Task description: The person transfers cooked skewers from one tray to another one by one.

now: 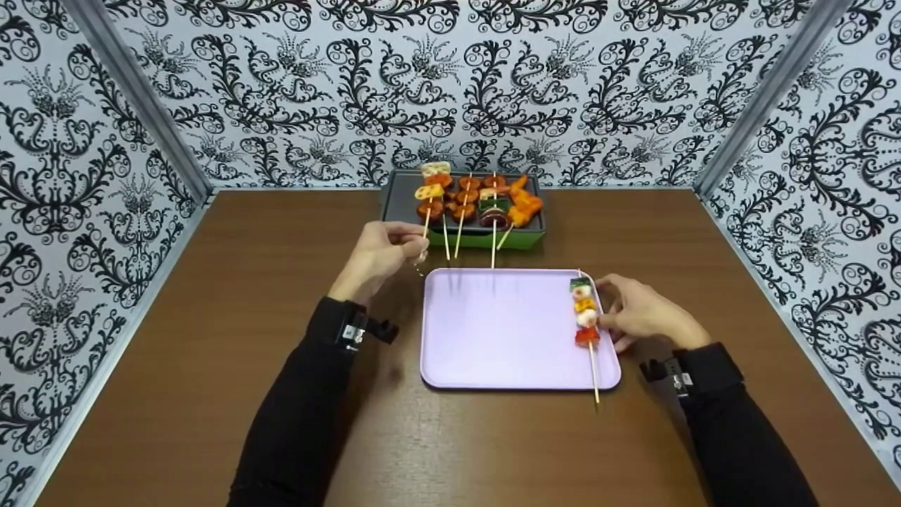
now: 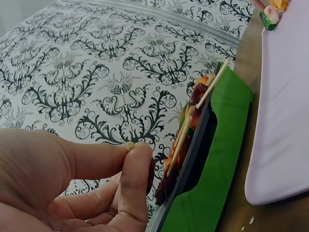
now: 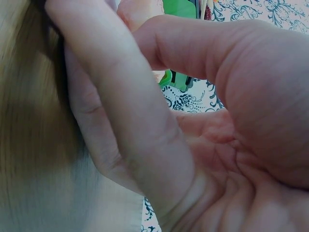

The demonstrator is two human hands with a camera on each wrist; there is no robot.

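Observation:
My left hand (image 1: 380, 255) pinches the stick of a skewer (image 1: 430, 209) between thumb and fingertips, at the front left of the grill. In the left wrist view, the stick's end pokes out above the pinch. That skewer's round pieces hang over the black-topped green grill (image 1: 401, 201), where several other skewers (image 1: 462, 204) lie with sticks pointing forward. My right hand (image 1: 644, 310) grips the right rim of the lilac tray (image 1: 503, 331), thumb beside a vegetable skewer (image 1: 585, 310) lying along that side. In the right wrist view, the fingers hide most of the rim.
The grill stands near the patterned back wall (image 1: 295, 91), just beyond the tray. Brown tabletop (image 1: 232, 338) surrounds both, and patterned side walls (image 1: 63, 232) rise left and right. The vegetable skewer's stick overhangs the tray's front edge.

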